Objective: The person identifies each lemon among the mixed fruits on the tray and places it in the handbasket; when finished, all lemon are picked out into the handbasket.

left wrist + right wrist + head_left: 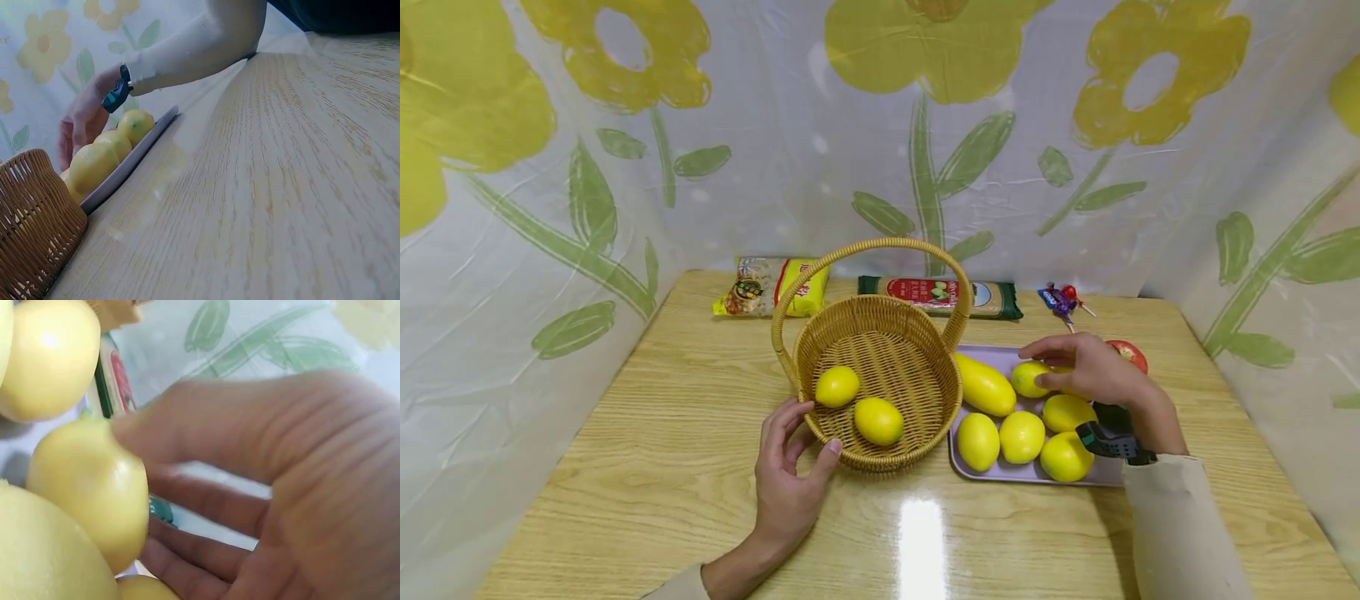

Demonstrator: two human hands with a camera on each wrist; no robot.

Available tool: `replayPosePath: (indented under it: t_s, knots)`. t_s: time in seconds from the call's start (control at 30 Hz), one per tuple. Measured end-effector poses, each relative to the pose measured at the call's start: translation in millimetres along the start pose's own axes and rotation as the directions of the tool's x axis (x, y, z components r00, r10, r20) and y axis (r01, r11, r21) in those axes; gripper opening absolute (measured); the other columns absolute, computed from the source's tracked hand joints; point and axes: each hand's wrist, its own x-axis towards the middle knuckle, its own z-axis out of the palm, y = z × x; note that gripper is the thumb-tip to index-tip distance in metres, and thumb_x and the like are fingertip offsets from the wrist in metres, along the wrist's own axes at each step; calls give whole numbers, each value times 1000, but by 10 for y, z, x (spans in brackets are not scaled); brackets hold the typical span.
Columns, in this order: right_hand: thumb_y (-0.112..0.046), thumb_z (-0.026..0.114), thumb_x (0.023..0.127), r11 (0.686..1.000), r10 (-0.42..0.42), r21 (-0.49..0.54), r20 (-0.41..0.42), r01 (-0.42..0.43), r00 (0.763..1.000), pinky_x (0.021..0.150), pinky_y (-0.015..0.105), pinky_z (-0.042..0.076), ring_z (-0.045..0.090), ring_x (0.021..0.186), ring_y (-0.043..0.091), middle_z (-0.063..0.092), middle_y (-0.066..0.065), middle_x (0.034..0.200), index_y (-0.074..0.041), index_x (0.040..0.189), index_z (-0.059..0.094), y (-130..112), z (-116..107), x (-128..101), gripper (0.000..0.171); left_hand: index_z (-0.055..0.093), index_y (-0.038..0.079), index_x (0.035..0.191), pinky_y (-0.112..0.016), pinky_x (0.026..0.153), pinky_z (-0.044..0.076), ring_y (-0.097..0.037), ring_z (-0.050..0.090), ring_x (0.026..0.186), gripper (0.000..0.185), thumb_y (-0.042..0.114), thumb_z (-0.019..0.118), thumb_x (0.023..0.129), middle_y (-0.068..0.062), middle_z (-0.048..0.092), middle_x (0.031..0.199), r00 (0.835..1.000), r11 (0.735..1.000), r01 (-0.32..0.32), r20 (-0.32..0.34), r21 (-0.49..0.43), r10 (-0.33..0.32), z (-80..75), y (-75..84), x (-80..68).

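Observation:
A wicker basket (pixel 880 312) with a tall arched handle stands mid-table, two lemons (pixel 878 421) lying in it. My left hand (pixel 790 475) rests against its near-left side, thumb and fingertips at the rim. To the right, a lilac tray (pixel 966 472) bears several lemons (pixel 1022 437) and a long yellow fruit (pixel 985 385). Over its far part is my right hand (pixel 1086 367), pinching a lemon (pixel 87 487) between thumb and fingers. In the left wrist view, the basket's side (pixel 37 219) is close by, with the right hand (pixel 84 122) beyond the lemons.
Behind the basket lie a yellow food bag (pixel 775 287) and a green-ended packet (pixel 996 300). Wrapped lollipops (pixel 1060 302) lie at the back right. A red fruit (pixel 1129 354) shows partly behind the right wrist. Flower-printed curtains (pixel 775 167) enclose the table.

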Motion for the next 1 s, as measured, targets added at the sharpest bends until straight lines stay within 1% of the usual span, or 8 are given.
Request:
replayPosePath:
  t_s: [0.23,0.4,0.47,0.57,0.67,0.8,0.87,1.0]
  knots:
    - [-8,82,97,995,8,-105,47,-3,999,111,57,58,70,123,29,75,10,139,-13,137,76,24,21,11,40,51,-15,146,-35,118,55,-49,48,141,61,-16,74,90,-30,39,157,1000,1000,-1,10,5,1,0,-1,13]
    - [-18,85,97,989,41,-146,16,-38,999,109,57,59,69,119,29,76,9,134,-12,137,75,-17,36,37,41,51,-16,145,-33,117,56,-45,50,140,58,-15,74,92,-28,40,155,1000,1000,-15,13,11,15,-1,-4,13]
    - [-19,85,97,991,40,-126,-13,-42,999,108,57,60,71,119,31,76,10,133,-10,136,74,-51,14,13,41,51,-16,145,-31,116,56,-40,52,140,57,-15,74,92,-26,40,154,1000,1000,-24,14,13,24,0,-2,9]
    - [-13,83,98,997,-12,-71,-44,9,999,108,54,62,72,124,35,74,12,136,-7,137,72,-138,-24,-34,41,51,-16,144,-29,115,56,-38,52,140,57,-15,73,92,-24,41,153,999,999,-38,15,17,38,-2,-2,3]
    - [-8,81,99,994,-104,10,-45,105,994,108,41,63,71,128,35,71,12,142,-8,141,69,-289,-21,-51,44,51,-15,145,-30,115,56,-38,52,140,57,-15,74,92,-27,40,153,1000,1000,-26,12,14,26,-3,0,2]
    - [-9,79,101,970,-211,125,-11,210,978,108,25,59,69,131,25,69,6,146,-13,146,67,-560,110,6,47,51,-15,145,-31,115,57,-41,51,141,58,-14,74,92,-31,38,155,1000,1000,-16,11,17,16,-6,-4,5]
    - [-10,79,102,954,-246,180,14,240,969,110,27,59,68,131,20,69,4,145,-15,145,67,-691,233,58,46,51,-16,145,-31,114,57,-41,52,140,58,-15,74,92,-32,38,154,1000,1000,-22,13,22,22,-9,-10,7]
    - [-18,80,102,945,-293,170,56,280,955,110,35,60,68,125,15,72,-4,141,-21,142,70,-904,516,165,41,51,-15,145,-30,114,57,-40,52,140,57,-14,74,92,-32,38,154,1000,999,-21,11,25,21,-11,-20,5]
